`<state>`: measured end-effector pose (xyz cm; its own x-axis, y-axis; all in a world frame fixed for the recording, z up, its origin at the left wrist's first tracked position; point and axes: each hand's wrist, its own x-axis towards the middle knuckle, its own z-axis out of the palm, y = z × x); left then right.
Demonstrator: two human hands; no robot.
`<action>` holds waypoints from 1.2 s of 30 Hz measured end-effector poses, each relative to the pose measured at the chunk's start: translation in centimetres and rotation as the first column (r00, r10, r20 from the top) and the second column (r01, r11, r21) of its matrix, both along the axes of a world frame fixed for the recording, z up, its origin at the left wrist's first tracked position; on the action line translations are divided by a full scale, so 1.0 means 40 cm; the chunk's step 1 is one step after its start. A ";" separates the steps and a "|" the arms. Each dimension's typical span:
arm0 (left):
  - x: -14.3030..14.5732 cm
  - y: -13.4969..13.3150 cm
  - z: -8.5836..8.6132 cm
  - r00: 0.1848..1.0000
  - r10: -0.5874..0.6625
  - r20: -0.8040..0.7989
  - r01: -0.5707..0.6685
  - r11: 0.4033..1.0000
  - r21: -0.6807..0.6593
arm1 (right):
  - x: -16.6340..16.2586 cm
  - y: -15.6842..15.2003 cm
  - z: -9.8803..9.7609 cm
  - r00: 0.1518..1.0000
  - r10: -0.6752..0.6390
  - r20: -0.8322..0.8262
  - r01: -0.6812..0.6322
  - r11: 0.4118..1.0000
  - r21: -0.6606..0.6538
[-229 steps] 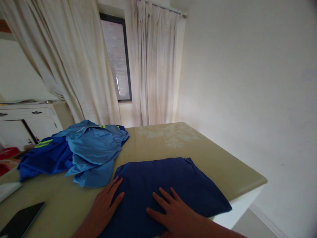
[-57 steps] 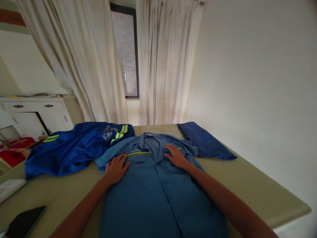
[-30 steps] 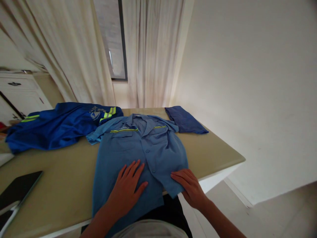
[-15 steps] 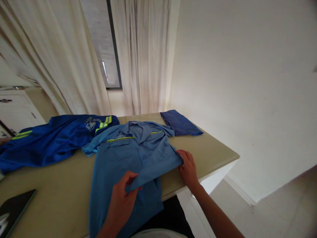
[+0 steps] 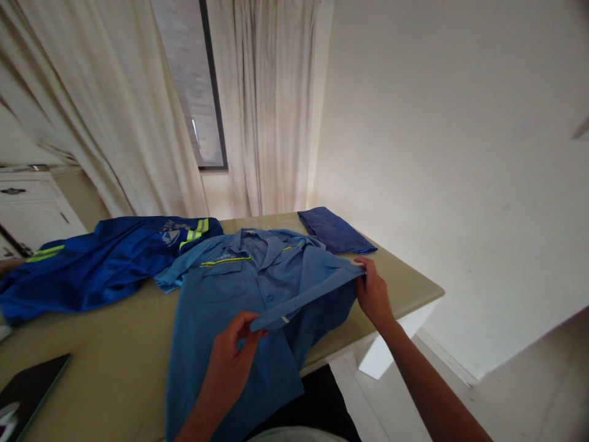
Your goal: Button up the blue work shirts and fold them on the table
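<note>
A blue short-sleeved work shirt (image 5: 225,288) with yellow stripes above the chest lies front up on the table, its collar away from me. My left hand (image 5: 235,344) pinches the edge of its front panel near the middle. Farther right, my right hand (image 5: 372,285) is closed on another part of the same panel. Between the hands the cloth is raised and stretched, and the shirt's inside shows beneath it. The lower part of the shirt hangs over the table's near edge.
A folded dark blue cloth (image 5: 335,230) lies at the table's back right. To the left is a bright blue garment (image 5: 115,264) with reflective yellow bands. A dark flat object (image 5: 34,393) rests front left on the tan table (image 5: 115,362). A wall (image 5: 437,153) stands at the right.
My right hand has moved right and slightly up, drawing the shirt's panel outward. My left hand has shifted a little up and right, still pinching its edge.
</note>
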<state>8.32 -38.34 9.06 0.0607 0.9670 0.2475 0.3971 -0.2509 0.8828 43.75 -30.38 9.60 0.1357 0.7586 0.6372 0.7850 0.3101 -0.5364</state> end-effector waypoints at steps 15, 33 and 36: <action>-0.066 -0.111 -0.232 0.601 0.256 -0.757 0.386 0.736 0.556 | 0.109 -0.103 -0.081 0.860 0.339 0.381 -0.175 0.898 -0.404; -0.033 -0.065 -0.195 0.642 0.106 -0.760 0.131 0.961 0.245 | 0.130 -0.173 -0.030 0.862 0.475 0.179 -0.301 0.762 -0.573; -0.043 -0.040 -0.134 0.672 0.035 -0.740 0.102 0.985 0.140 | 0.123 -0.177 -0.029 0.862 0.451 0.232 -0.256 0.782 -0.568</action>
